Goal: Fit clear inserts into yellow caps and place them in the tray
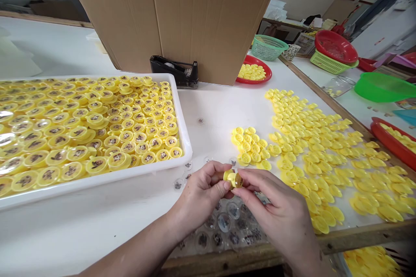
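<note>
The left hand (198,194) and right hand (276,207) are nearly closed, their fingertips pinching a small yellow plastic cap (232,178) between them, seemingly for close work, with clear printed discs (224,222) lying within easy reach just below.

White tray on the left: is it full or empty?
Full: the white tray is packed edge to edge with round yellow pieces, each topped with a printed picture.

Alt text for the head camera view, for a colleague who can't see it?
The left hand and right hand pinch a small yellow plastic cap above clear printed discs. A white tray of picture-topped yellow caps sits left; loose yellow caps spread right.
</note>
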